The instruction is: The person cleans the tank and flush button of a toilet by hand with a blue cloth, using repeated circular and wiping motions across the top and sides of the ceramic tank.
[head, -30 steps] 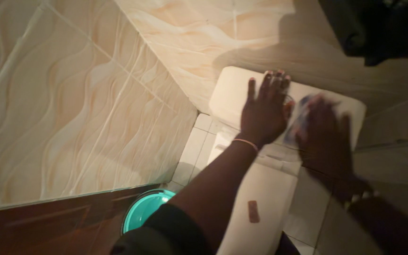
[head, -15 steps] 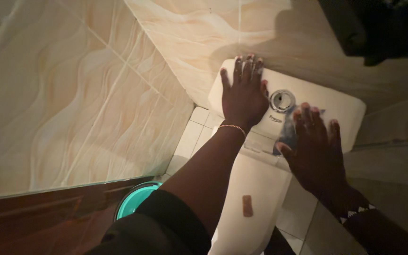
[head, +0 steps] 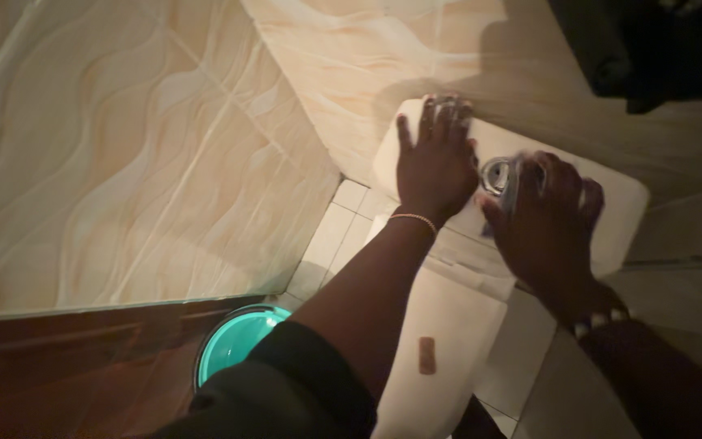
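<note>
Glossy white ceramic cistern lid (head: 611, 211); shiny metal flush button (head: 495, 172); glossy wavy wall tiles (head: 123, 146).

Domestic bathroom. Evidenced by white toilet cistern (head: 611, 203) with chrome flush button (head: 496, 173), closed toilet lid (head: 440, 341), wave-patterned wall tiles (head: 123, 154), teal bucket (head: 233, 345) on tiled floor (head: 331, 244).

Left hand (head: 435, 167) flat, fingers spread; right hand (head: 544, 219) curled, palm down.

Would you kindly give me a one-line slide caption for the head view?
Left hand flat on a white toilet cistern lid; right hand presses a bluish cloth beside the flush button.
</note>
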